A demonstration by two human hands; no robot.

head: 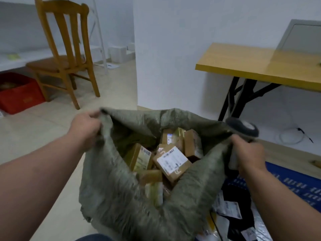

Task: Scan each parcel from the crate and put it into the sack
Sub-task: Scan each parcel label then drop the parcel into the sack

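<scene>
A grey-green woven sack [111, 185] stands open in front of me, with several cardboard parcels [171, 162] bearing white labels lying inside. My left hand [86, 127] grips the sack's rim at its left top corner. My right hand [250, 155] grips the rim on the right and also holds a dark handheld scanner [243, 126], whose head sticks up above the fingers. A blue crate [295, 185] sits at the lower right, partly hidden behind my right arm, with black and grey bagged parcels [231, 207] in it.
A wooden chair [66, 54] stands at the back left with a red box [17, 93] beside it on the tiled floor. A yellow-topped folding table [257, 66] is at the right against a white wall. A white cable [291, 136] lies beneath it.
</scene>
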